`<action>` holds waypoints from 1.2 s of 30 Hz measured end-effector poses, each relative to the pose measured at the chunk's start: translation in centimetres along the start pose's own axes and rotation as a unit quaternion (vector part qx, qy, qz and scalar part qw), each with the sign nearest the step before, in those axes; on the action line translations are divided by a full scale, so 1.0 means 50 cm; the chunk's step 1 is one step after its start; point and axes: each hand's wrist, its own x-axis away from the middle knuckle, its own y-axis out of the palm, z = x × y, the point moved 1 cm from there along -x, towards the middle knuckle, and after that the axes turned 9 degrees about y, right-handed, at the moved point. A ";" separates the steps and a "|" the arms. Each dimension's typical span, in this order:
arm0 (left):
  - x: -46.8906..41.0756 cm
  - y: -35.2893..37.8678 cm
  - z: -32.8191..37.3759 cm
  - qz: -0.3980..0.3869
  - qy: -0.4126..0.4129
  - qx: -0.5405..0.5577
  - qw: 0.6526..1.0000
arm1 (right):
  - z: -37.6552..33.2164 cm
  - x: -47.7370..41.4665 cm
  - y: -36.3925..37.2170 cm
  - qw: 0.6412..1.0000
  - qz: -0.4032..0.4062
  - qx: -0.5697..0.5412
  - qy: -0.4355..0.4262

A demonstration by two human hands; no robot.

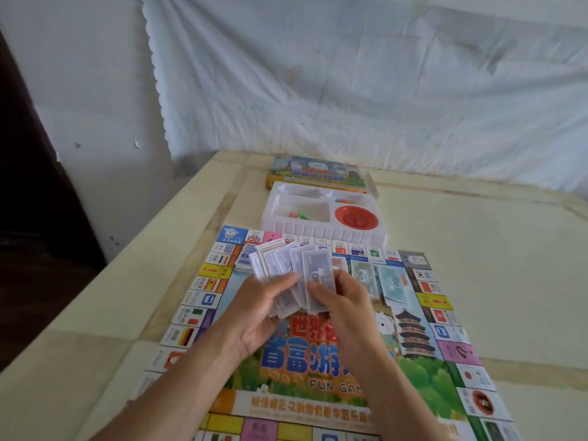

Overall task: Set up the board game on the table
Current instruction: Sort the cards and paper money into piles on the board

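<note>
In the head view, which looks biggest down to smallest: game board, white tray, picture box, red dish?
1. Colourful printed game board, largest.
2. White plastic insert tray.
3. Illustrated cardboard box: farther and partly hidden behind the tray, so unsure.
4. Round red plastic dish, smallest.

Home room, table (477,249), sheet-draped wall (350,90)

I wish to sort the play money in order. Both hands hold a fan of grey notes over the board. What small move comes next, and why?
Probably the right hand should draw the front note off the fan and lay it on the board beside the green pile: the left hand holds the rest, and sorted piles already lie there.
</note>
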 end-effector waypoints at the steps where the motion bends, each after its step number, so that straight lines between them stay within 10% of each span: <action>1: -0.003 -0.001 -0.001 0.013 0.008 -0.014 1.000 | 0.000 0.001 0.000 1.000 -0.009 0.008 -0.013; 36: 0.001 -0.017 0.017 -0.020 -0.002 0.024 1.000 | -0.005 0.003 -0.012 0.988 -0.028 -0.154 0.010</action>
